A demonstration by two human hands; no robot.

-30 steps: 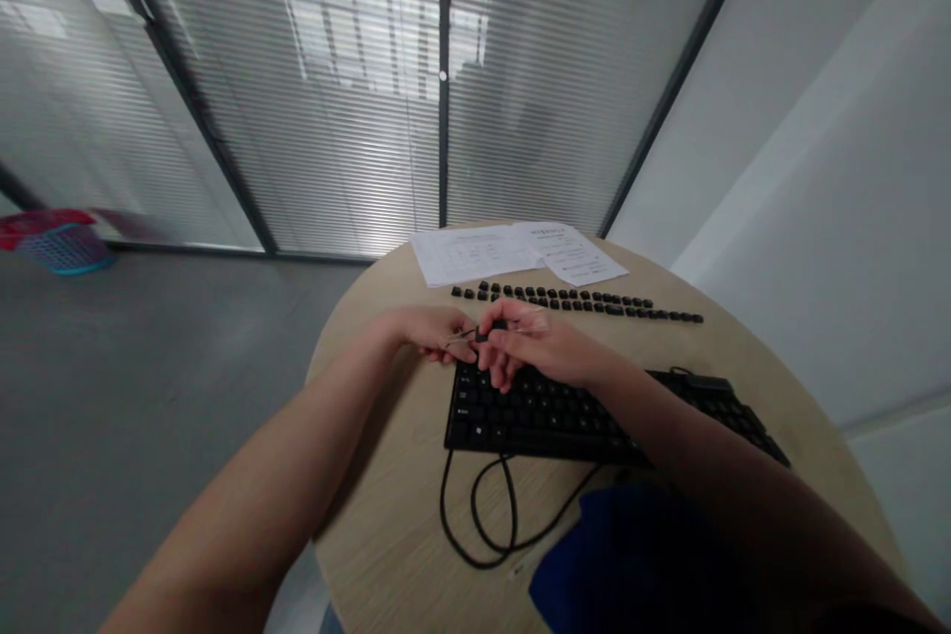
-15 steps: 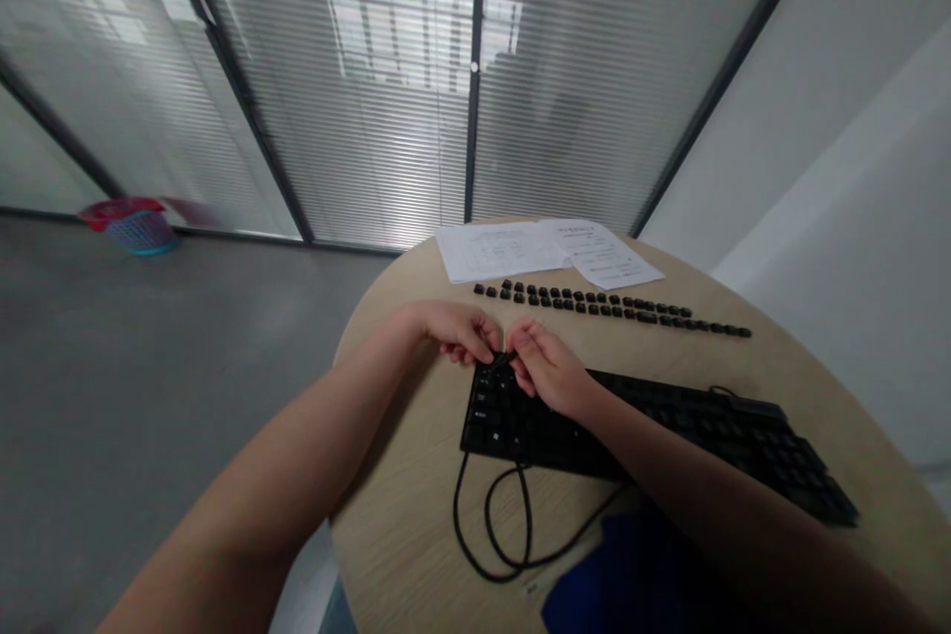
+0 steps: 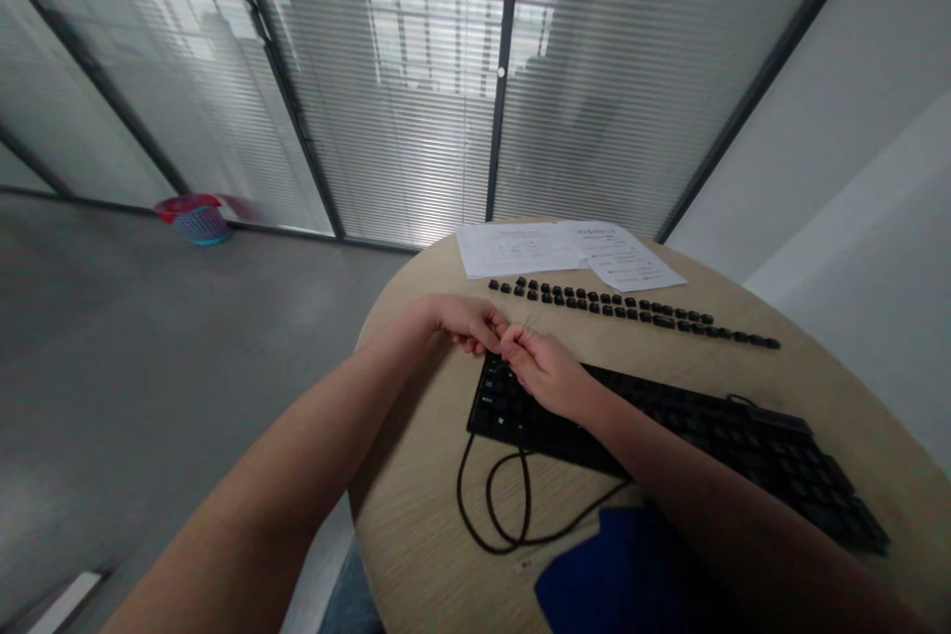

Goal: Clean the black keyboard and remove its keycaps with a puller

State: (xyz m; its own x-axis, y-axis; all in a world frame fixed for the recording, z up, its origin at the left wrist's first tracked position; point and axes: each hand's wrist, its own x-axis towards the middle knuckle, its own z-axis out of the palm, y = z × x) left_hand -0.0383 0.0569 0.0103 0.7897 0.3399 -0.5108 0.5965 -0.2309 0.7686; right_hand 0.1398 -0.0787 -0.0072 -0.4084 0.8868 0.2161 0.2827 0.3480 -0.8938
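Note:
A black keyboard lies at a slant on the round table, partly covered by my right forearm. At its far left corner my left hand is closed, with fingertips pinched. My right hand is closed too, its fingertips meeting those of the left above the corner keys. Whatever is between the fingers is hidden. A faint thin line rises above my right fingers, too fine to name. Past the hands, black keycaps lie in two long rows. The black cable loops on the table in front of the keyboard.
Printed sheets of paper lie at the table's far edge. Dark blue cloth shows at the near edge, beside a small pale piece. A red and blue basket stands on the floor by the glass partition with blinds.
My view has swung a little to the left. My hands have come closer together, and the small dark thing seen between my fingertips before is now covered.

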